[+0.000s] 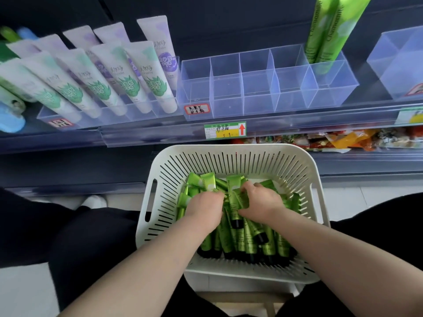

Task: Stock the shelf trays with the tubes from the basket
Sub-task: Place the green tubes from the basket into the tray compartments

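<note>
At the far left of the shelf, pale tubes point(98, 76) fill their own tray, leaning back with caps down. Below and right of them sits the basket point(229, 148), with both hands inside it. The left hand point(206, 204) is knuckles-up, its fingers bent down into the pile with the tips hidden, so I cannot tell whether they have closed on anything. The green tubes point(251, 239) lie heaped under and between the hands, most with their long axis running near to far, black caps toward the person and crimped ends toward the shelf. The right hand point(261, 202), just beside the left, has fingers and thumb curled round one or two of these tubes near their crimped ends. The tray point(258, 88) to be stocked lies up and ahead, beyond the basket's far rim, its clear compartments bare except the rear right one, where a pair point(325, 30) of matching tubes stands cap-down. So a lifted tube likely needs tipping from flat to upright, cap leading. The left hand is nearer the tray's left cells, the right hand nearer those beside the pair. Another clear box point(400, 60) stands further right.
</note>
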Demonstrator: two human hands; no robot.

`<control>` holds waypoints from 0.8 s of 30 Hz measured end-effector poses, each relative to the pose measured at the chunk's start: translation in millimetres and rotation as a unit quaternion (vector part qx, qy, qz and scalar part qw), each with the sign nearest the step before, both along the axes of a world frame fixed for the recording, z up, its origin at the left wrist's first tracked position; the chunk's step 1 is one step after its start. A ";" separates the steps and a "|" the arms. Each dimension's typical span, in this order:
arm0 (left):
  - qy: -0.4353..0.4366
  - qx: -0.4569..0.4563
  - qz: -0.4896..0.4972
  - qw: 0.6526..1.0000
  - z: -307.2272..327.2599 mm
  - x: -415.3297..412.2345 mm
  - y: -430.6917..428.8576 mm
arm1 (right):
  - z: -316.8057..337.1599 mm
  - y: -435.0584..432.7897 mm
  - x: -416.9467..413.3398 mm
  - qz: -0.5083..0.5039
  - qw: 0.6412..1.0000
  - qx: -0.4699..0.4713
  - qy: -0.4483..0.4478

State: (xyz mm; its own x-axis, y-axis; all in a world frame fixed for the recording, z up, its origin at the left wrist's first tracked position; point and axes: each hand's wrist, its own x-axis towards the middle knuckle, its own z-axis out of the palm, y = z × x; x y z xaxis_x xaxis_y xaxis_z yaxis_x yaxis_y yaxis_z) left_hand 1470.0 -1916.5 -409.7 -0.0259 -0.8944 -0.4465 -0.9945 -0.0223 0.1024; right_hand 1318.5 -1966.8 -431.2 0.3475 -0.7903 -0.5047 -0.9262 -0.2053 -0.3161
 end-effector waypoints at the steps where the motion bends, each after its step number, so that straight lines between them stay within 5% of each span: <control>1: 0.005 -0.008 0.009 1.000 -1.5 0.2 1.9 | -0.2 0.1 2.3 -0.009 1.000 0.005 -0.002; 11: 0.103 0.009 0.104 0.989 6.2 8.3 2.5 | 34.5 -16.5 -9.9 -0.041 0.991 0.031 -0.127; 24: 0.141 -0.305 0.049 0.941 159.8 -25.6 -76.0 | 179.1 -53.3 -68.6 -0.109 0.923 -0.280 -0.242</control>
State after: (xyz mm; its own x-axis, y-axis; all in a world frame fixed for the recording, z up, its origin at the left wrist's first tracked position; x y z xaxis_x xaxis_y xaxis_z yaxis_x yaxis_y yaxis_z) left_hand 1444.4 -1992.5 -249.9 0.0296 -0.9863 0.1621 -0.9223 0.0355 0.3848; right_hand 1250.0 -2020.1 -252.1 0.2260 -0.9580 0.1764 -0.7437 -0.2866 -0.6040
